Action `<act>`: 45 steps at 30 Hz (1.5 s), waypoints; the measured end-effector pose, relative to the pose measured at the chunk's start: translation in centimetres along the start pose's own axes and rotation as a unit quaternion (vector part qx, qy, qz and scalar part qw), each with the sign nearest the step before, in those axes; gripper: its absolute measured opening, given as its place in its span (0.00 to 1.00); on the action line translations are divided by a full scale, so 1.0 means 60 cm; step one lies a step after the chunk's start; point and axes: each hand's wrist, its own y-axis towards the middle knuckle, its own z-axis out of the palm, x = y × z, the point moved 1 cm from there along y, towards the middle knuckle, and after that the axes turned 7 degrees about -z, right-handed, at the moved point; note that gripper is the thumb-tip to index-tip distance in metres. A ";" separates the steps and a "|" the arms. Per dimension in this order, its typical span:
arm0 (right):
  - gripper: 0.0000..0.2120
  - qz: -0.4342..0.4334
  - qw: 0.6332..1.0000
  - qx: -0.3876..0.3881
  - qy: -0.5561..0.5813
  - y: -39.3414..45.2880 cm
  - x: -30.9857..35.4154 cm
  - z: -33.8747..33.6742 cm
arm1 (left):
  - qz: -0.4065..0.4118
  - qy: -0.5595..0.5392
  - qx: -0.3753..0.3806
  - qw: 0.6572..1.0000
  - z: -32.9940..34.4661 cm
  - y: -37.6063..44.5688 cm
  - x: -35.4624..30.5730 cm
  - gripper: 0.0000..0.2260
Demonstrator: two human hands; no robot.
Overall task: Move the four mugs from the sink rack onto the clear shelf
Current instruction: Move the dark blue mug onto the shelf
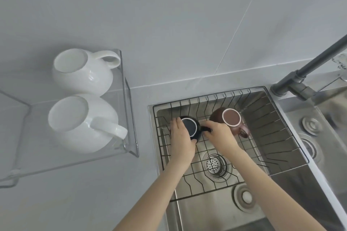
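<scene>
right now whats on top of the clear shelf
Two white mugs, both upside down, on the clear shelf. Whatever is inside the mugs is hidden.

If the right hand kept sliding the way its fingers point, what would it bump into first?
The right hand points up-left at the black mug, and its fingers are already on that mug's handle. So it would probably push into the mug's body first, though depth is hard to judge.

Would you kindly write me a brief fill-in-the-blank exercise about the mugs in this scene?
1. The clear acrylic shelf already holds ____ white ceramic mugs.
2. Both hands grip the ____ mug in the black wire sink rack.
3. The brown mug sits upside ____.

Missing words: two; black; down
</scene>
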 end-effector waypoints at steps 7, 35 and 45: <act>0.08 -0.013 1.000 -0.016 0.010 -0.048 0.012 -0.044 | 0.026 -0.014 0.021 0.999 -0.025 -0.027 -0.005 0.38; 0.06 -0.281 0.942 0.012 0.184 -0.019 0.663 -0.054 | 0.126 -0.222 -0.345 0.903 -0.641 -0.189 0.089 0.19; 0.08 -0.231 0.957 0.086 0.154 0.096 0.680 0.037 | 0.045 -0.232 -0.353 0.906 -0.643 -0.080 0.169 0.20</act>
